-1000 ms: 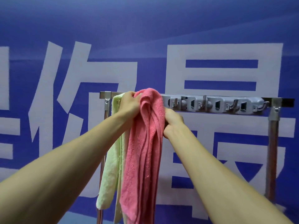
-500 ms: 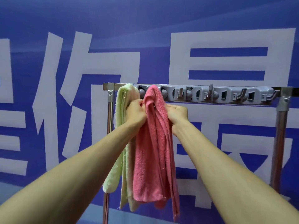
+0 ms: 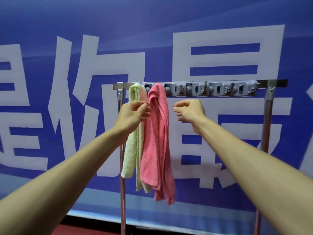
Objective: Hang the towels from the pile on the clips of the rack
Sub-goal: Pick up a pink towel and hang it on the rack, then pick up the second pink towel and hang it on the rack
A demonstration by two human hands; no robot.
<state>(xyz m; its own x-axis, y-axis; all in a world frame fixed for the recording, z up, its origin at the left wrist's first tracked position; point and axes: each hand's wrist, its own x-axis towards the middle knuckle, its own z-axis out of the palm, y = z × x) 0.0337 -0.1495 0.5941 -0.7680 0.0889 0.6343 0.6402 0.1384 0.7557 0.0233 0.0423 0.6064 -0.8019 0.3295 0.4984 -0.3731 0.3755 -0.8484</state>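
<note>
Head view: pink towel [image 3: 157,133] hangs bunched from the grey clip strip [image 3: 211,89] near its left end. Its left edge lies against the pale green towel [image 3: 133,150]. Left hand [image 3: 133,114]: fingers loosely straight, tips at the pink towel's left edge, contact unclear. Right hand [image 3: 189,111]: fingers loosely curled, holding nothing, just off the right edge. Open strip runs rightward to the right post [image 3: 266,124].

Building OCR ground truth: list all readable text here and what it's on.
"你": white, on the blue banner.
"最": same banner, partly behind the rack.
Characters cut off at the left and right edges: unreadable.
Rack: no legible markings.
</note>
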